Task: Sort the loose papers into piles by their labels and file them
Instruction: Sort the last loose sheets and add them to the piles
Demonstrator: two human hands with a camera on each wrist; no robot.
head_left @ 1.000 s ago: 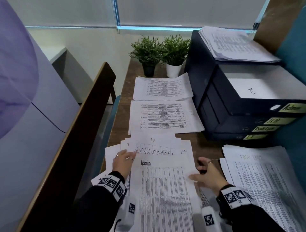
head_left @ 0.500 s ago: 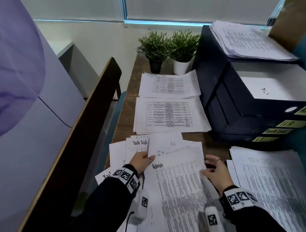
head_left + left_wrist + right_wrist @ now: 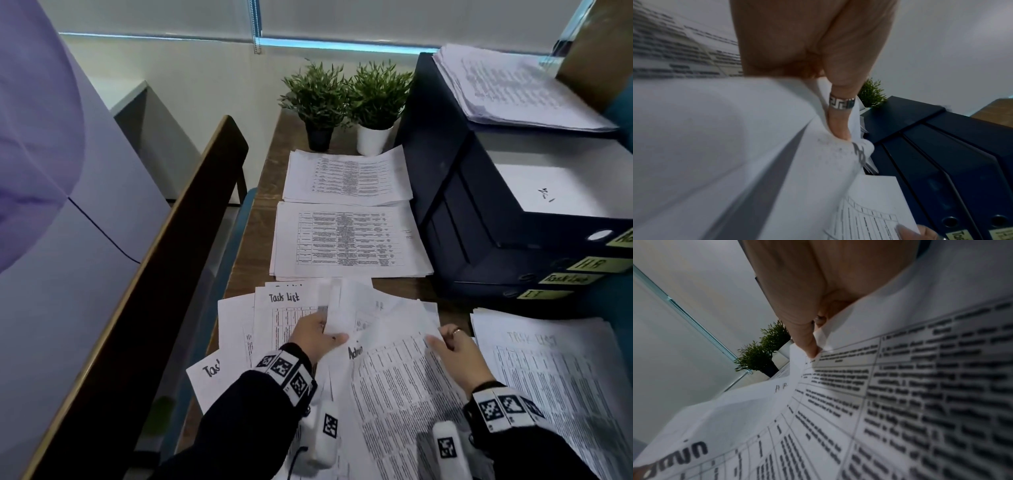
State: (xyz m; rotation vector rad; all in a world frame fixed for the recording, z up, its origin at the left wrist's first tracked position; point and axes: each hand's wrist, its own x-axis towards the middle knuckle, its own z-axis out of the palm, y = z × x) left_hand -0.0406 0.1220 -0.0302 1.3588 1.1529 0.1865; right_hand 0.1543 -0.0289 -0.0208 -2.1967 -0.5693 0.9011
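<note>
Left hand: the left hand pinches a curled sheet lifted off the loose papers
Right hand: the right hand grips the far edge of the Admin sheet, thumb on top
Sorted: two piles lie beyond the hands, a Task List pile just right of the right hand
Left to do: the unsorted spread under both hands; nothing appears filed in the binders further right

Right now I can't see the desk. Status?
Left hand grips a curled sheet. Right hand pinches the Admin sheet. Task List sheets loose underneath.
</note>
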